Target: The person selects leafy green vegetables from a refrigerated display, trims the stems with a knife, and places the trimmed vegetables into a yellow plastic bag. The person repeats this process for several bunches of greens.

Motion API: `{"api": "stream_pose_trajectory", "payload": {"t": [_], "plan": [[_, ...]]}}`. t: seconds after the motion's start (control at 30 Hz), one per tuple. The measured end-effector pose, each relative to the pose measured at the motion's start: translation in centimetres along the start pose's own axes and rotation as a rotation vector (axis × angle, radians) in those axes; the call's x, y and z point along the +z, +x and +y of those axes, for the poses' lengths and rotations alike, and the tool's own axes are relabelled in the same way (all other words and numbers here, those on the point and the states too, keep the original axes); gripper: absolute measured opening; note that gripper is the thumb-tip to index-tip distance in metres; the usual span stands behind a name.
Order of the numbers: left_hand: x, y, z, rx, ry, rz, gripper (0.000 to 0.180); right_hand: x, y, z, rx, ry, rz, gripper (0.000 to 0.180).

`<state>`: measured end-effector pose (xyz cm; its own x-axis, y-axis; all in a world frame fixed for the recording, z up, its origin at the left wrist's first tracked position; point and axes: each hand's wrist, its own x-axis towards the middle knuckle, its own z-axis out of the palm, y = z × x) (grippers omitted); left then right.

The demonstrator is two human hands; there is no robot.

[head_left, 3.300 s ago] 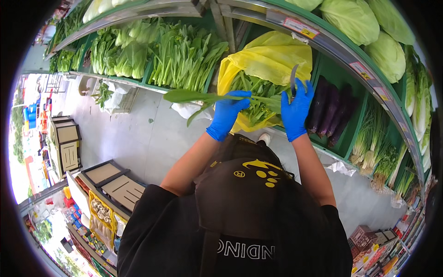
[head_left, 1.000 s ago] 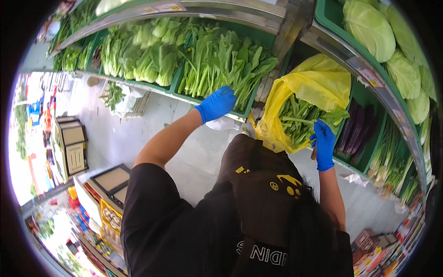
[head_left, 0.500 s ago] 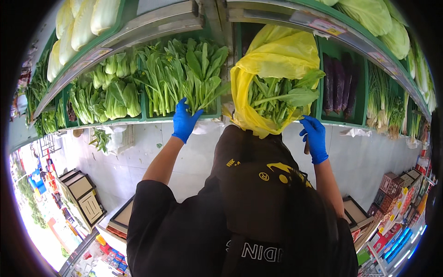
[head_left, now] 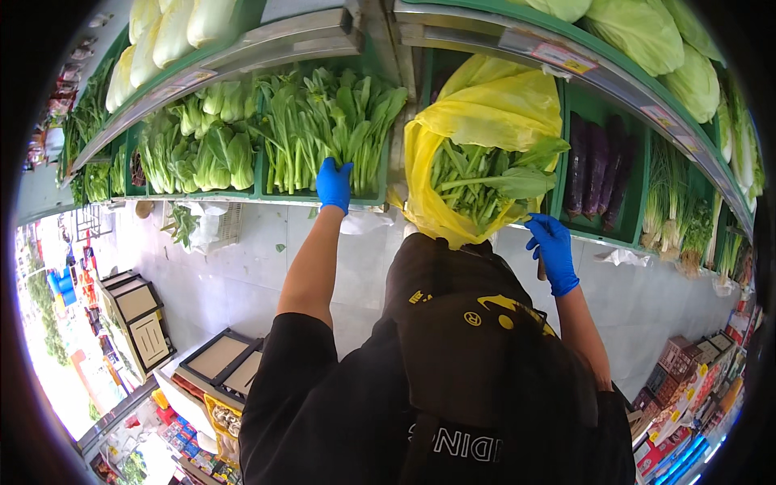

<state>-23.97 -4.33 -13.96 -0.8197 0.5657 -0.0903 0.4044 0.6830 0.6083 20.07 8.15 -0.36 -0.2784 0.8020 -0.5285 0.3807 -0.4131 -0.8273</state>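
Observation:
My left hand (head_left: pixel 333 185), in a blue glove, is at the front of a green bin (head_left: pixel 284 196) of choy sum (head_left: pixel 323 121). Its fingers are bunched against the lower stems, with the tips partly hidden. To the right, a yellow plastic bag (head_left: pixel 493 109) stands with its mouth toward me, full of cut leafy greens (head_left: pixel 478 182). My right hand (head_left: pixel 553 255), also gloved in blue, is beside the bag's lower right rim. Its fingers curl around a tool whose brown handle (head_left: pixel 541 269) sticks out below; the rest of that tool is hidden.
Bok choy (head_left: pixel 214 166) fills the bin on the left. Purple eggplants (head_left: pixel 596 166) and spring onions (head_left: pixel 667 198) lie right of the bag. Metal shelf edges (head_left: pixel 533 47) overhang the bins, with napa cabbages (head_left: pixel 174 32) and round cabbages (head_left: pixel 630 36) above. A white basket (head_left: pixel 230 222) stands on the floor.
My left hand has moved in against the choy sum stems, and its spread fingers have drawn together. A stalk that leaned right now lies among the others. My right hand stays beside the bag.

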Motion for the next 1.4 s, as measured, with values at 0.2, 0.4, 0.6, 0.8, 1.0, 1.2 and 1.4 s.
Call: {"api": "stream_pose_trajectory", "payload": {"t": [0.2, 0.4, 0.6, 0.8, 1.0, 1.2, 1.4], "plan": [[-0.7, 0.7, -0.4, 0.386, 0.397, 0.022, 0.043, -2.4, -0.5, 1.0, -0.012, 0.007, -0.007, 0.029], [-2.3, -1.0, 0.9, -0.045, 0.02, -0.017, 0.048, -3.9, -0.8, 1.8, 0.005, 0.005, 0.019, 0.029], [-0.9, -11.6, 12.1, 0.315, -0.452, -0.068, 0.027, -2.5, 0.5, 3.9, 0.044, 0.039, -0.054, 0.035], [6.3, -15.1, 20.2, 0.624, 0.616, -0.232, 0.046, 2.8, 5.7, 1.8, 0.129, 0.069, -0.053, 0.042], [8.2, -8.9, 15.6, 0.482, -0.016, -0.221, 0.026, 3.7, 10.1, 3.3, 0.138, 0.169, -0.046, 0.045], [6.3, -8.5, 16.8, 0.301, -0.075, -0.416, 0.035, 2.5, 9.5, 2.8, -0.085, 0.061, -0.217, 0.04], [1.1, -12.6, 22.4, 0.624, 0.028, 0.073, 0.056, -1.4, 10.6, 9.3, -0.547, -0.233, 0.317, 0.033]]}}
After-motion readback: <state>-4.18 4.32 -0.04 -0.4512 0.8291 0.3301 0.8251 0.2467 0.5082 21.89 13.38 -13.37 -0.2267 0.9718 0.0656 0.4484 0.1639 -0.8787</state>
